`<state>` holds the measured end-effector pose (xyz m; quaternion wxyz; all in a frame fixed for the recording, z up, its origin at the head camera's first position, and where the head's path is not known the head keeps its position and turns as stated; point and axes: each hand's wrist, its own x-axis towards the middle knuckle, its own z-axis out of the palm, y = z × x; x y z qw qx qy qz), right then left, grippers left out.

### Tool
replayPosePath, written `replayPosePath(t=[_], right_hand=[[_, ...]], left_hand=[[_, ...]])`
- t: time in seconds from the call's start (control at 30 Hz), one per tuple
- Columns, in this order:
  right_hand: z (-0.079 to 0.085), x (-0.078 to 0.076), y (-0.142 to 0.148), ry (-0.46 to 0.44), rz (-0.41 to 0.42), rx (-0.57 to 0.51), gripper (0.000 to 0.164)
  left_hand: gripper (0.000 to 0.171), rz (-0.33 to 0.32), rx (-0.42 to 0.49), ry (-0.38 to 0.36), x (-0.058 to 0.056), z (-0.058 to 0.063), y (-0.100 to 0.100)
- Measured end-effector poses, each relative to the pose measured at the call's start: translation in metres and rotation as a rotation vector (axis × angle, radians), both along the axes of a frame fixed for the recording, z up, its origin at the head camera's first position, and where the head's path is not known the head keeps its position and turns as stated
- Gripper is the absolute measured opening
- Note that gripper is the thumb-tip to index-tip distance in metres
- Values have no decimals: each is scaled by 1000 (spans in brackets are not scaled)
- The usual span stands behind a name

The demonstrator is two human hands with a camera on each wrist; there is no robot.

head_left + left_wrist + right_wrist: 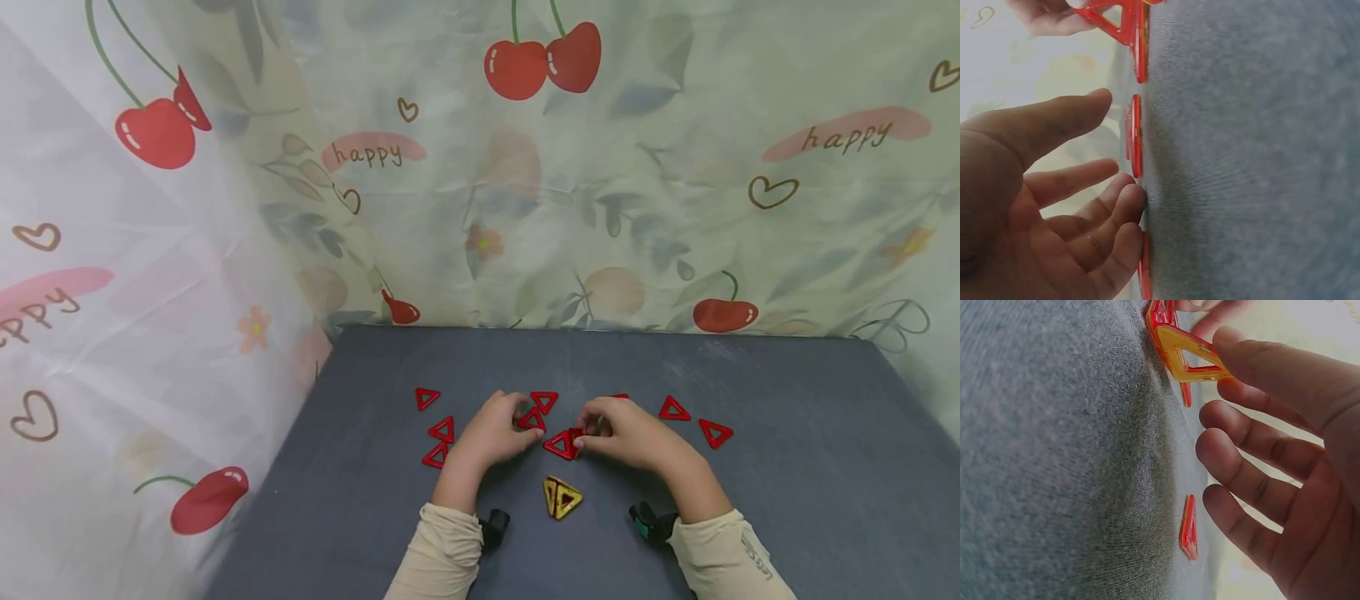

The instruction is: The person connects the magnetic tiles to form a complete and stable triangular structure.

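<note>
My right hand (633, 429) pinches a red triangle tile (1170, 356) between thumb and forefinger, its near face showing orange-yellow in the right wrist view. That tile stands tilted up at the edge of a flat red triangle tile (558, 453). To the left, my left hand (491, 429) has its thumb and fingers apart with nothing between them. Just off its fingertips lies another red triangle tile (532, 427), with a further red tile (544, 395) behind. Nearer the body, between the wrists, sit two gold triangle pieces (574, 500) set together.
Left of the left hand lie several red triangles, one farther back (422, 400). Two more red triangles (715, 444) are on the right, and one is partly hidden behind the right hand. A dark grey cloth (360, 517) covers the table; a printed curtain (450, 275) hangs behind.
</note>
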<state>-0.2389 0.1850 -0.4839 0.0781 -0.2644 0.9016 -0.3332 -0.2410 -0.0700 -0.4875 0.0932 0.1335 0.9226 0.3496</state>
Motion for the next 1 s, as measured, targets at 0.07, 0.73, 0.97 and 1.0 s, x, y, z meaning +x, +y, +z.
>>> replayPosePath(t=[0.07,0.73,0.97,1.0], right_hand=[[0,0,0,3,0,-1,14],[0,0,-2,-20,14,-13,11],[2,2,-5,-45,19,-22,11],[3,2,-5,-47,19,-22,11]], left_hand=[[52,-15,-32,12,1,-1,0],[43,-53,-2,-33,1,0,6],[34,-72,34,-80,4,1,10],[32,-73,38,-82,4,2,10]])
